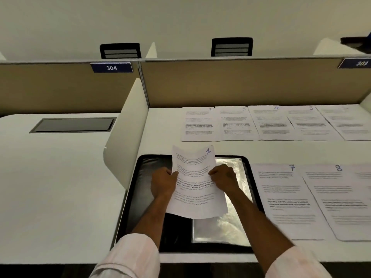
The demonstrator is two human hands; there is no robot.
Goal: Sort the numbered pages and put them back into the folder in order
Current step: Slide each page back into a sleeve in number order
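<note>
Two pale sleeves enter over the near edge of the white surface. Just inside that edge lies an open black folder, with a shiny clear pocket on its right half. Above the folder, page 1 is held up off it, slightly bowed, with the number at its far right corner. The left grip pinches the page's left edge, fingers curled and thumb on the front. The right grip pinches the right edge the same way.

Just right of the folder, page 7 and page 8 lie flat side by side, reaching toward the right edge. Along the far edge runs a row of overlapping sheets: page 2, page 3, page 4, page 5, and one more sheet whose number cannot be read. A tan partition stands behind them.
</note>
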